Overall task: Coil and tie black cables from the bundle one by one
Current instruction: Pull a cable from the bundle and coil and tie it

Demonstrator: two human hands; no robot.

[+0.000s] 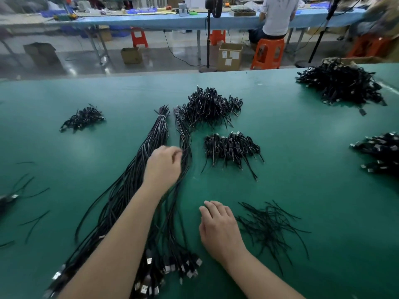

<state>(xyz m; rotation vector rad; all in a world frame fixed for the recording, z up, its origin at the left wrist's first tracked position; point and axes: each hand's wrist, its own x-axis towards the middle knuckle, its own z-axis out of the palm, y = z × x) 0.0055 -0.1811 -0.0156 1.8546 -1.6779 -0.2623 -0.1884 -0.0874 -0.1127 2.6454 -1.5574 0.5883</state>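
Two long bundles of black cables lie on the green table, a thick left bundle (138, 169) and a thinner right bundle (183, 134), each bound with a white tie near the far end. Their metal plugs (172, 268) lie at the near edge. My left hand (164, 165) reaches over the bundles and pinches a cable of the right bundle. My right hand (218, 227) rests palm down on the table, fingers spread, holding nothing, next to a scatter of thin black twist ties (269, 225).
Heaps of coiled, tied cables sit at the middle (233, 147), behind it (211, 106), far left (82, 118), far right (341, 83) and right edge (380, 152). Loose ties lie at the left (32, 221). Beyond the table, a person sits on an orange stool (267, 53).
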